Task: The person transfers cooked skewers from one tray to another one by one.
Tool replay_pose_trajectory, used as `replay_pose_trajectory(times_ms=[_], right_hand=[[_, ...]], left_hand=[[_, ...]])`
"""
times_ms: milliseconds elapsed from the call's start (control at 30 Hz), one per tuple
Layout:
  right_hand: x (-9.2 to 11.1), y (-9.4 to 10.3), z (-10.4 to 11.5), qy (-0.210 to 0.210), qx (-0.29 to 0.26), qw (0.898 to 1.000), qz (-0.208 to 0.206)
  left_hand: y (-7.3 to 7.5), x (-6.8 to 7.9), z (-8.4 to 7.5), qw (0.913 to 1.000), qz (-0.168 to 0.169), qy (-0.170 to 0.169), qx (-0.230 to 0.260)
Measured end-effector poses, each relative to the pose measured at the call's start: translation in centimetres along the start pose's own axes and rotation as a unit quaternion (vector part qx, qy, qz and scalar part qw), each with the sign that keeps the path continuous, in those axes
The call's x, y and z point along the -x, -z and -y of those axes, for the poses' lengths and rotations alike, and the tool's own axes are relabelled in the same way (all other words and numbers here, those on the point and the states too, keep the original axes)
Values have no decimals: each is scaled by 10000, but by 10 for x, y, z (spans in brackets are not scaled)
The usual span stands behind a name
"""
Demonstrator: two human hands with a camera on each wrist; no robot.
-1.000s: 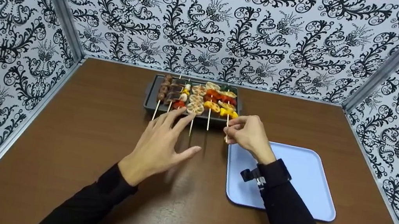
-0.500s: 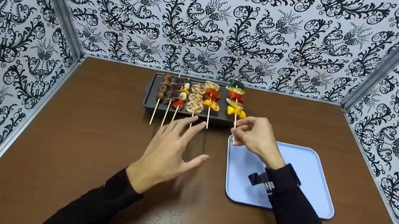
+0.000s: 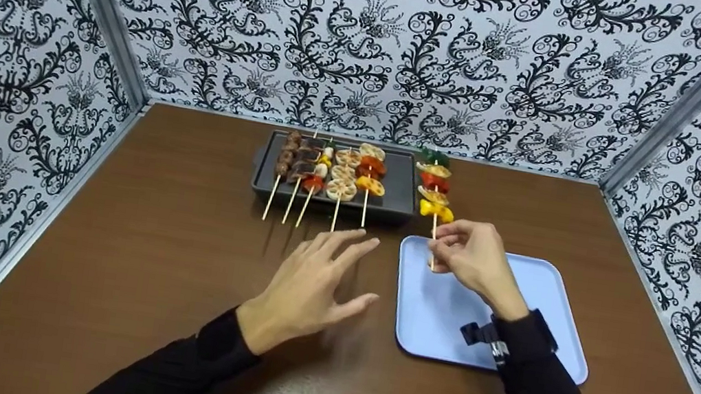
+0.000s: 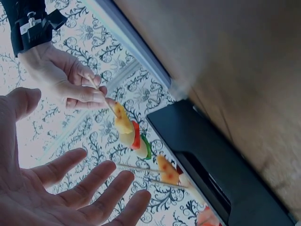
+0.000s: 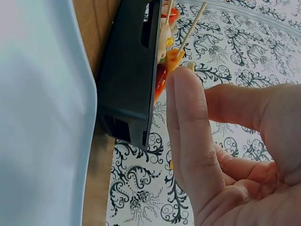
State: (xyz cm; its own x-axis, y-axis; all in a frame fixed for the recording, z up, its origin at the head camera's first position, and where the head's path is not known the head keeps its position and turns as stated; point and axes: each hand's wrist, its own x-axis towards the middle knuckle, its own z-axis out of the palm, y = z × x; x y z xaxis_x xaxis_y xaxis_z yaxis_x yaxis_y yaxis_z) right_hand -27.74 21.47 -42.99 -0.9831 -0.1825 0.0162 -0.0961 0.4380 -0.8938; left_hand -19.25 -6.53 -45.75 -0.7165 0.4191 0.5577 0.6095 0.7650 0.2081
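One vegetable skewer (image 3: 435,183), pinched by the right hand (image 3: 477,258), points away beyond the tray (image 3: 541,316); the left hand (image 3: 309,285), fingers apart, hangs left of the tray.

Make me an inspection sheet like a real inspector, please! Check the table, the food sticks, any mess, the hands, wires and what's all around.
Surface: brown table, wood-look top.
Job's things: colourful skewer held up to the right of the dark pan; five other skewers lie on the pan; pale blue tray on the table, nearer the person.
Clutter: nothing seen.
Left hand: fingers spread, holding nothing.
Right hand: pinches the colourful skewer by its stick.
Cables: nothing seen.
Surroundings: swirly-patterned walls with grey strips at the corners.
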Motion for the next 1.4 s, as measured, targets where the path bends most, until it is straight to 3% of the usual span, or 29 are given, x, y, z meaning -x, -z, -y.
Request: replay_pose_trajectory(times_ms=[433,767,967,1167,1400], right_hand=[[25,26,-13,18,229,9996,-134],[41,42,-32,-219,374,9990,-143],[50,52,-43,-229,297,9991,-179],[61,63,-50,-349,590,9974,-232],[72,73,-56,-503,810,9951,-267]], left_hand=[[-21,-3,-14,9970,767,108,29],[-44,-13,-19,9944,956,214,393],[-53,-21,-22,9912,1053,486,637],[-61,-29,-21,9870,1010,785,968],[-66,-40,-21,9764,998,1204,1491]])
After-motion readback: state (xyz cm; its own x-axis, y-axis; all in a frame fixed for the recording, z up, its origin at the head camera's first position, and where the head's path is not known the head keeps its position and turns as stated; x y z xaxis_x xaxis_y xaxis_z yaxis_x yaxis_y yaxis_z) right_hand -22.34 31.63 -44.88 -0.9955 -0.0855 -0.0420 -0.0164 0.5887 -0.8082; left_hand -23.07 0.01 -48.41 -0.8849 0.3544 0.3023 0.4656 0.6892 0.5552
